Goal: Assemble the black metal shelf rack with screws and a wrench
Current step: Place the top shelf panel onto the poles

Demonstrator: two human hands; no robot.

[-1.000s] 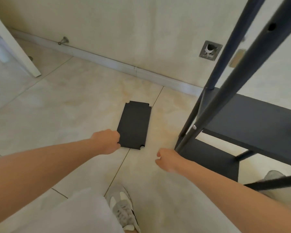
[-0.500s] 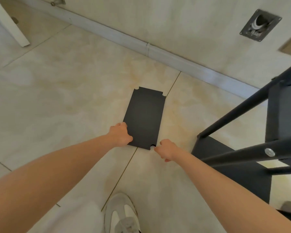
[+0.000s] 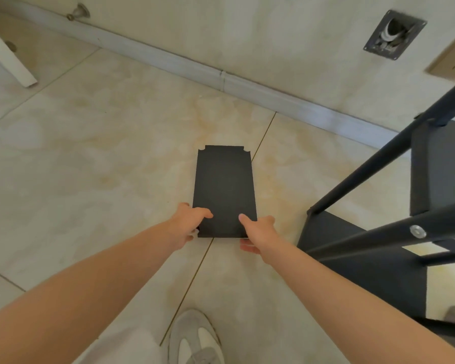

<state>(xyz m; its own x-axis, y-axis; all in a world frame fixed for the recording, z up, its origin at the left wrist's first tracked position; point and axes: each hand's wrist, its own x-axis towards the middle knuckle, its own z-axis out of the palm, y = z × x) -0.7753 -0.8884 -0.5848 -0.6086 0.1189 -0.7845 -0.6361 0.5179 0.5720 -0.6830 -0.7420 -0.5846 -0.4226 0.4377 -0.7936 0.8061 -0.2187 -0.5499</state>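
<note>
Panel: the flat black rectangular metal shelf panel (image 3: 225,190) is on the pale tiled floor (image 3: 103,166), long axis pointing straight away from us.
Grip: our left grip (image 3: 188,223) and right grip (image 3: 258,231) each pinch a near corner, thumbs on top.
Rack: the half-built black metal rack frame (image 3: 365,274) stands to our right, nearer the right grip.
Room: open floor to the left and ahead, so we'd guess lift first, then swing right.

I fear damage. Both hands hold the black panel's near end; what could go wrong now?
The left hand and right hand grip the panel at its near end only, so its far end may scrape the floor. Swung right, it might strike the rack. Dropped, it could hit the shoe.
</note>
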